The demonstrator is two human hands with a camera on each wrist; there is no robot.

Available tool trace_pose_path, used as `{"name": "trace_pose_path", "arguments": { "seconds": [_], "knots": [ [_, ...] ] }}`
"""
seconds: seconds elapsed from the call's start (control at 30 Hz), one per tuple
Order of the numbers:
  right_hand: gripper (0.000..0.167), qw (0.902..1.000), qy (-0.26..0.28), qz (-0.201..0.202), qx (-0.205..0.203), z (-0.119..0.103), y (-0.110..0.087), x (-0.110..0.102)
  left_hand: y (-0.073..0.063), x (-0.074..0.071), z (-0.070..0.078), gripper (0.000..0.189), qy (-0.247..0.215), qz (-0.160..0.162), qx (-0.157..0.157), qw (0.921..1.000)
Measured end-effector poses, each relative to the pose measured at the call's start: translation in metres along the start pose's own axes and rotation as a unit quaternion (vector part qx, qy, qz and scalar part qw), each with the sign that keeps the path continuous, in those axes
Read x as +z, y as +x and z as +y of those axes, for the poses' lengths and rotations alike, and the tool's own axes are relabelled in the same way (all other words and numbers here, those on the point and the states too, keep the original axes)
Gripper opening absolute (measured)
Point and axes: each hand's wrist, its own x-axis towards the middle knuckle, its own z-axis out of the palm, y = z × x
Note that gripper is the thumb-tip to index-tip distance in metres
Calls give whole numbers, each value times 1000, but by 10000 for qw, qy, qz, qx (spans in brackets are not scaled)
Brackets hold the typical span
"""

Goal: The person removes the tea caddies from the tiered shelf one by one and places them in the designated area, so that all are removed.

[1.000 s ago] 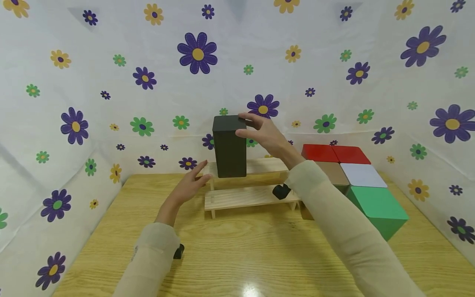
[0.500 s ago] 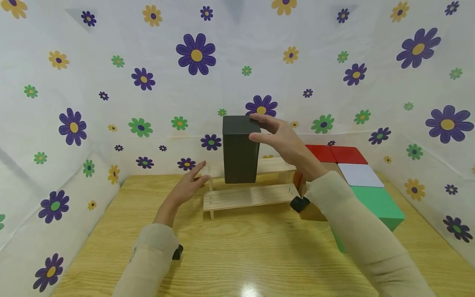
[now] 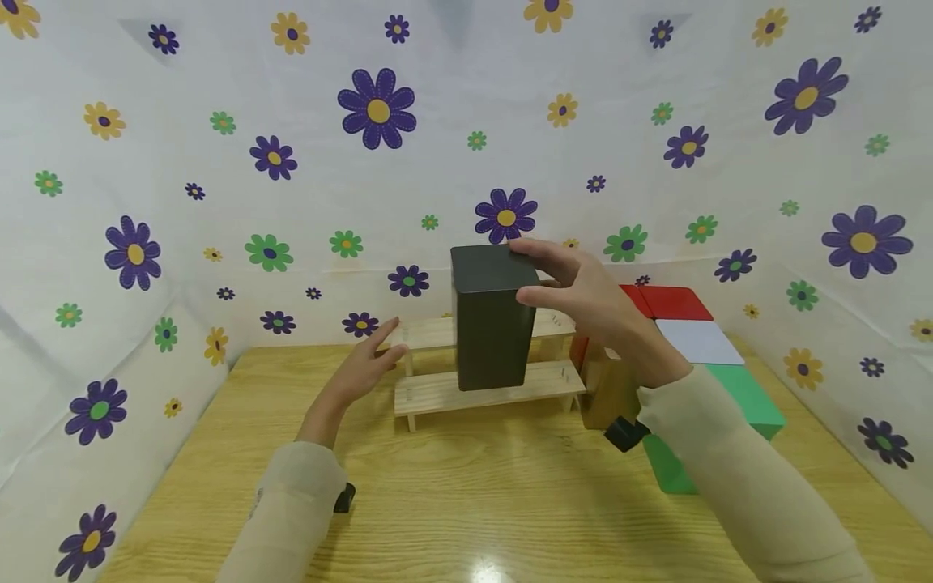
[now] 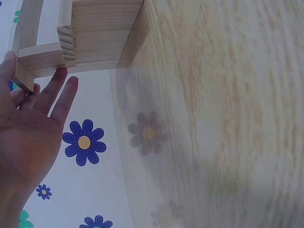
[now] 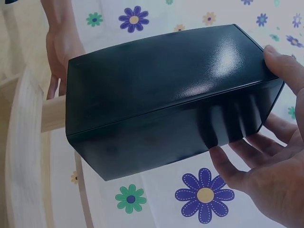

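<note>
My right hand (image 3: 601,304) holds a tall black box (image 3: 490,336) by its upper end. In the right wrist view, the thumb lies on one edge of the glossy box (image 5: 166,102) and the fingers along other sides. Seen from the head, the box is upright and overlaps both tiers of a pale wooden two-step shelf (image 3: 426,401). My left hand (image 3: 357,368) is at the shelf's left end with fingers extended. From the left wrist, these fingertips (image 4: 71,85) lie right at the wooden end pieces, and some are partly hidden behind a plank.
Right of the shelf stand several boxes: a brown one (image 3: 612,393), a green one (image 3: 751,401), a white-topped one (image 3: 700,342) and red ones (image 3: 678,302). All are on a wood-grain table (image 3: 452,502). A flower-print cloth (image 3: 306,194) surrounds the back and sides.
My right hand has brought the black box rightward, lower and nearer to me, from over the upper tier to in front of the shelf. My left hand has stayed at the shelf's end.
</note>
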Motion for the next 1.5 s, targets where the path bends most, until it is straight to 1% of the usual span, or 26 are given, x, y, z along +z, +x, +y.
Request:
{"name": "trace_pose_path", "arguments": {
  "seconds": [0.2,0.33,0.43,0.53,0.67,0.77,0.97,1.17,1.33,1.4,1.5],
  "knots": [
    [64,9995,-220,-37,212,0,-22,-5,-1,1,-1,70,79,-1,-32,10000],
    [62,9997,-247,-59,10,-1,-36,-11,-3,1,2,70,82,2,-51,10000],
    [60,9994,-324,34,-85,-1,-47,-15,-2,0,1,70,85,23,-37,10000],
    [59,9988,-455,140,-75,-2,-58,-17,-1,0,-1,70,82,35,-14,10000],
    [58,9988,-449,189,2,-3,-70,-20,-1,-1,-4,70,70,53,-4,10000],
    [58,9985,-494,225,35,-3,-79,-24,-1,-1,-4,70,57,69,16,10000],
    [60,9977,-611,248,-184,-1,-98,-36,-2,0,1,69,50,65,70,9999],
    [63,9962,-852,186,-90,-1,-118,-52,-1,0,3,69,11,56,12,10000],
    [65,9973,-700,171,-146,4,-131,-64,-1,0,2,69,-8,54,-13,10000],
    [66,9971,-733,199,-70,6,-137,-68,-1,0,3,69,-16,59,-30,10000],
    [67,9944,-1009,285,117,12,-145,-74,-3,1,6,68,-40,43,-81,9999]
  ]
}}
